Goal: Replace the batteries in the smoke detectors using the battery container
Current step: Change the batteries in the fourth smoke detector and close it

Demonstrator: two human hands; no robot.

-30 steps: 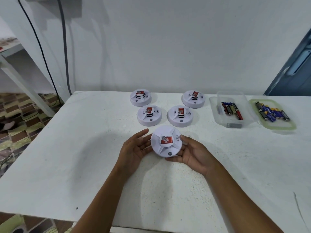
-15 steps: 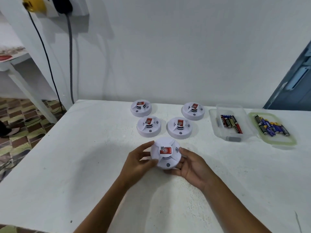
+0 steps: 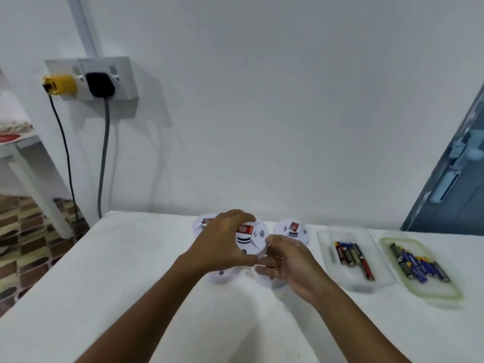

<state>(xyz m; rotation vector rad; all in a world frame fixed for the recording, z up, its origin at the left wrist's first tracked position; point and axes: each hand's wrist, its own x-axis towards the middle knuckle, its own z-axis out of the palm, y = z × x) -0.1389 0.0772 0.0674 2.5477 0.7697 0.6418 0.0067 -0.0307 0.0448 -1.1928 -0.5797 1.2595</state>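
Left hand (image 3: 222, 242) grips the held smoke detector (image 3: 250, 238) from its 9 o'clock side, fingers curled over the top rim, thumb below. Right hand (image 3: 290, 263) at its 4 o'clock, fingers loosely spread and touching the lower edge; whether it truly pinches the base I cannot tell, the view is blurred. Detector is raised off the surface (image 3: 131, 271), red label facing up.

Judgement: step in hand is twisting the body open. Best done with the left grip steady on the rim, the right turning the base squarely, not prying.

Around: further detectors lie under and behind the hands, one at 1 o'clock (image 3: 293, 229), others partly hidden. Clear battery container (image 3: 327, 258) at 3 o'clock holds a few batteries (image 3: 353, 258); beyond it a green-rimmed lid (image 3: 445, 292) carries more. The close-lying detectors crowd the set-down spot. Wall socket (image 3: 104, 79) at 10 o'clock, well apart.
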